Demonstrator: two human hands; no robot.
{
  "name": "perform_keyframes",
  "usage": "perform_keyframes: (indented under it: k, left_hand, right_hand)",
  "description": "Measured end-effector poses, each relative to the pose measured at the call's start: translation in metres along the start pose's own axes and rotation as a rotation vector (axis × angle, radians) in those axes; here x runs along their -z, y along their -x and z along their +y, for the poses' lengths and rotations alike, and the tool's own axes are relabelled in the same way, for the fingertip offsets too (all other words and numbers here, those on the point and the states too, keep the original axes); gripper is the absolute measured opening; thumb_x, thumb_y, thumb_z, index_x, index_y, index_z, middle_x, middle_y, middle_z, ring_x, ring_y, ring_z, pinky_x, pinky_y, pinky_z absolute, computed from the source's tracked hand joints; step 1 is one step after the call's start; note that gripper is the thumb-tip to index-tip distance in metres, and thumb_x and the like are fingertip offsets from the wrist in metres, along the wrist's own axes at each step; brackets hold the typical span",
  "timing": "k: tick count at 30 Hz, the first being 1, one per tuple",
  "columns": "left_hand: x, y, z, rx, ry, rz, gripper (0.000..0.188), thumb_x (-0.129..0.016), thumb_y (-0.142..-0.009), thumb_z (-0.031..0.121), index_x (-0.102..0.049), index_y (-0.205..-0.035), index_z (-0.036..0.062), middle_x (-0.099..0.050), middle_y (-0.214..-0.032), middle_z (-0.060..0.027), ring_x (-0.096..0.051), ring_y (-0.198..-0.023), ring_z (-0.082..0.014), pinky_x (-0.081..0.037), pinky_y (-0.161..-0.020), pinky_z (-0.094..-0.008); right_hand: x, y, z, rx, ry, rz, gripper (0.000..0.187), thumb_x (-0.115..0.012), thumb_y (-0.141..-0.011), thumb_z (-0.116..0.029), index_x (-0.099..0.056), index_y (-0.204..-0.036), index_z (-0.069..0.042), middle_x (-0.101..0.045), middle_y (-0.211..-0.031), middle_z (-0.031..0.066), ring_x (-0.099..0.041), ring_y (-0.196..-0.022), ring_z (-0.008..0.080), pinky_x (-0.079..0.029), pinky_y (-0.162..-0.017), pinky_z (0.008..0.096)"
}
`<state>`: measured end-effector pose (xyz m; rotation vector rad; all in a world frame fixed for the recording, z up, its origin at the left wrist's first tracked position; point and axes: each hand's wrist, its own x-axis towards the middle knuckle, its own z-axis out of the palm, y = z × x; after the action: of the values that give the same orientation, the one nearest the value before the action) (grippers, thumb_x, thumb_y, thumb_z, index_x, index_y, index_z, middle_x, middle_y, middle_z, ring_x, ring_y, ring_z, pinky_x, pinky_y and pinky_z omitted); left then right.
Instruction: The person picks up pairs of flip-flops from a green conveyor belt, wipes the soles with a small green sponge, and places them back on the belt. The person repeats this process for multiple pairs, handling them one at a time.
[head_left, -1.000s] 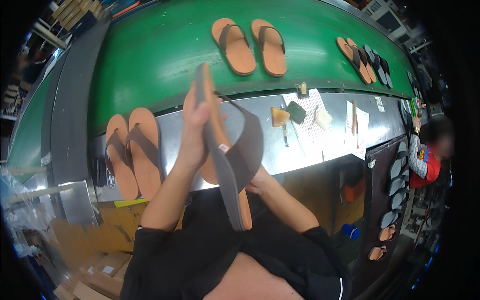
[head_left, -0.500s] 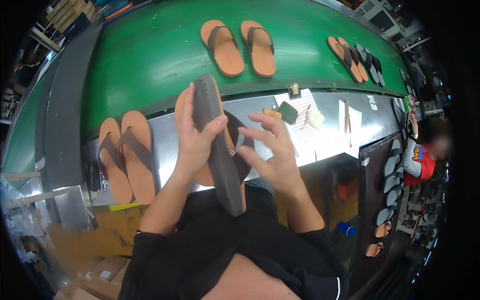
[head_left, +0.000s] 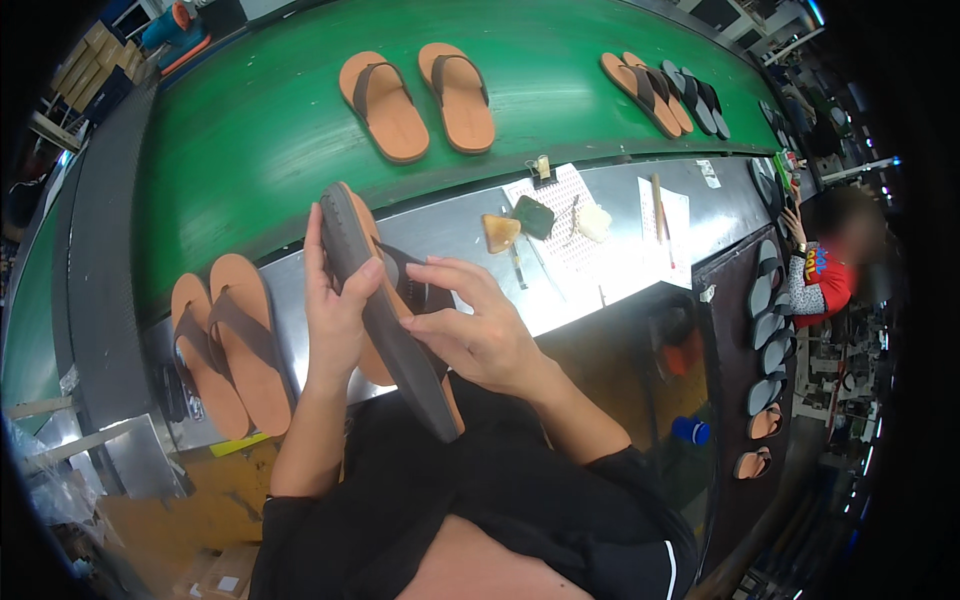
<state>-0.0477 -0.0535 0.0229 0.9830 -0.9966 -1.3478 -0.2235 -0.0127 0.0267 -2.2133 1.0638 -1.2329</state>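
Our left hand [head_left: 338, 322] grips a sandal [head_left: 398, 358], tilted at the bench's [head_left: 420, 238] near edge, dark sole showing (a second sandal [head_left: 372, 366] peeks out behind). Our right hand [head_left: 490, 332] has bent fingers at the strap [head_left: 430, 296]; whether they pinch, we cannot tell. We seem to be checking the strap's side, which calls for steady holding and light fingertips.

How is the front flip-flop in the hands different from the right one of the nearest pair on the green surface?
The front flip-flop is held up and tipped, with its dark sole showing; the right one lies flat on the green surface, tan side up.
The left hand grips the front flip-flop; no hand touches the right one.
Both have dark straps.
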Motion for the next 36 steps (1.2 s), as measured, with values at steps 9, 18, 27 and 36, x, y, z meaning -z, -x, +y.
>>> perform_keyframes:
  k: [9,18,27,36]
  left_hand:
    - [-0.002,0.001,0.007,-0.063,-0.077,-0.073,0.087,-0.066,-0.088,0.015,-0.013,-0.156,0.0012,-0.052,-0.124,-0.0108,-0.054,-0.11,-0.0166,-0.046,-0.095,-0.0298]
    - [-0.006,0.002,0.011,-0.061,-0.049,-0.071,0.087,-0.065,-0.088,0.012,-0.012,-0.156,0.0022,-0.051,-0.125,-0.0099,-0.053,-0.109,-0.0163,-0.045,-0.095,-0.0293]
    - [-0.002,0.001,0.007,-0.038,-0.078,-0.026,0.088,-0.066,-0.088,0.018,-0.012,-0.156,0.0003,-0.05,-0.125,-0.0111,-0.053,-0.11,-0.0166,-0.045,-0.096,-0.0294]
    - [0.003,0.008,0.01,-0.05,-0.057,0.011,0.089,-0.066,-0.088,0.016,-0.011,-0.156,0.0004,-0.049,-0.129,-0.0119,-0.053,-0.111,-0.0165,-0.046,-0.096,-0.0289]
  right_hand:
    - [0.023,-0.014,-0.009,-0.013,0.018,-0.159,0.022,-0.074,-0.079,-0.007,-0.064,-0.098,-0.008,-0.058,-0.125,0.0135,-0.052,-0.123,0.0384,-0.045,-0.099,0.0458]
    - [0.026,-0.018,-0.009,-0.051,-0.042,-0.161,0.017,-0.073,-0.08,-0.007,-0.06,-0.091,-0.007,-0.058,-0.122,0.0119,-0.051,-0.123,0.0376,-0.044,-0.099,0.0444]
    - [0.038,0.013,0.037,-0.45,-0.347,0.254,0.009,-0.063,-0.087,0.001,-0.061,-0.095,-0.002,-0.069,-0.104,0.0121,-0.067,-0.094,0.0195,-0.053,-0.081,0.0306]
    - [0.071,0.048,0.194,-0.546,0.643,0.099,0.035,-0.07,-0.086,-0.021,-0.064,-0.117,-0.006,-0.06,-0.118,0.0193,-0.055,-0.113,0.0353,-0.044,-0.093,0.046]
